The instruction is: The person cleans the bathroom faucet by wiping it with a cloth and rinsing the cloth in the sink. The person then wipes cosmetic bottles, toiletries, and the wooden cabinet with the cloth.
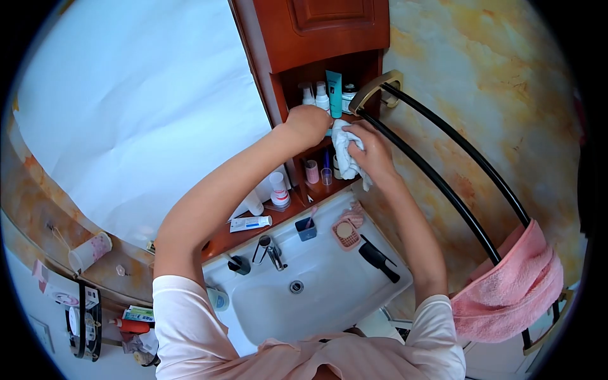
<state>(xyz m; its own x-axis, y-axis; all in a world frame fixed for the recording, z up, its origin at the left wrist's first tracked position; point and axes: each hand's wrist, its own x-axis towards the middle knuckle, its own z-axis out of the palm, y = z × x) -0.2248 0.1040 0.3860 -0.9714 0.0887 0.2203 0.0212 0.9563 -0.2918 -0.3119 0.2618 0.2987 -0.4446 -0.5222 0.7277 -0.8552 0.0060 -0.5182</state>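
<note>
Head view: one crumpled white fabric cloth (346, 152), held bunched before the shelves of a glossy red-brown wooden cabinet (277, 98), the right hand's (373, 150) fingers curled around it. Presumably light, soft and unbreakable (best gripped by its gathered folds). The left hand (308, 124) is placed beside a teal plastic tube (334, 95); its fingertips are concealed, its grip cannot be told.

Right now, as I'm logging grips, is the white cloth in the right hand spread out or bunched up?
Bunched up: the white cloth is gathered in crumpled folds in the right hand, with a loose end sticking out.
</note>
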